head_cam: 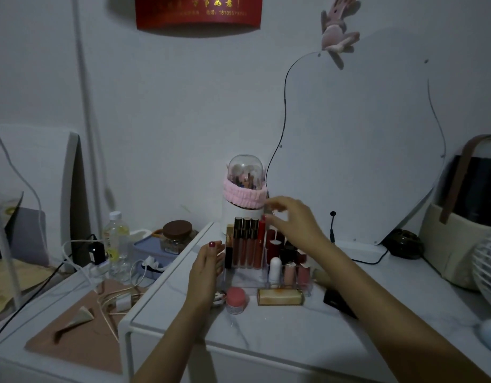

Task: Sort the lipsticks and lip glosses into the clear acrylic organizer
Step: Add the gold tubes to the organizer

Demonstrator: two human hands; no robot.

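The clear acrylic organizer (248, 277) stands mid-table on the white marble top. Its back row holds several tall lip glosses (245, 244) with gold caps. Dark red lipsticks (274, 240) stand right of them, and pink tubes (290, 273) fill the front right slots. My left hand (205, 269) rests against the organizer's left side, fingers by a dark tube (228, 255). My right hand (290, 217) hovers over the back row, fingers spread, touching the top of a red lip gloss (261, 226). A gold lipstick box (280, 296) lies in front.
A pink-lidded jar (235, 298) sits by my left wrist. A domed brush holder (244, 194) with a pink band stands behind the organizer. A mirror (357, 150) leans on the wall. A black compact (335, 299), fan (487, 266) and basket (454, 244) are at right; bottle (116, 239) and cables at left.
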